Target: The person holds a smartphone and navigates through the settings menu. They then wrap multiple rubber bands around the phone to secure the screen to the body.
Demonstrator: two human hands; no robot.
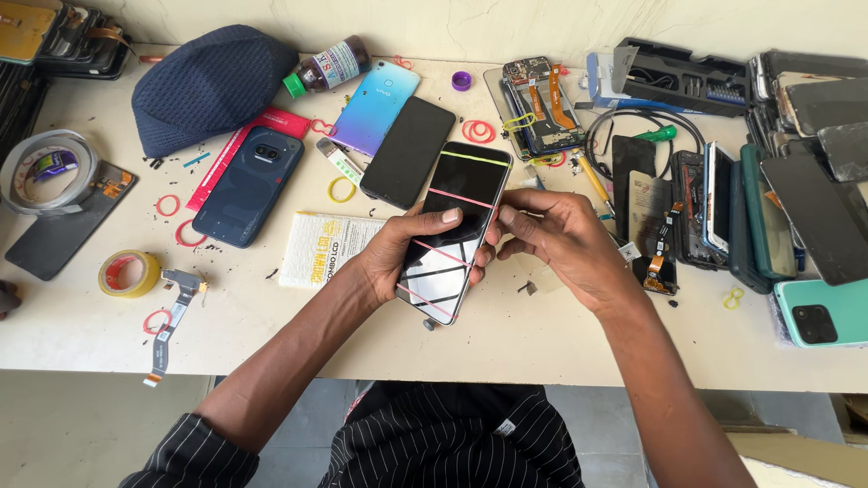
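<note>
My left hand point(398, 248) grips a black smartphone point(463, 194) from underneath, thumb pressed on its dark glass screen. Several thin rubber bands, pink and one yellow-green, are stretched across the phone. My right hand point(556, 237) touches the phone's right edge with its fingertips pinched at a band. The phone is held just above the white table point(271, 325), tilted away from me.
Left of my hands lie a white foam pad point(316, 246), a dark blue phone point(246, 185), a gradient blue phone back point(378, 107) and a black screen point(409, 152). Loose rubber bands, tape rolls, a dark cap, a bottle and an opened phone surround them. Phones and parts crowd the right.
</note>
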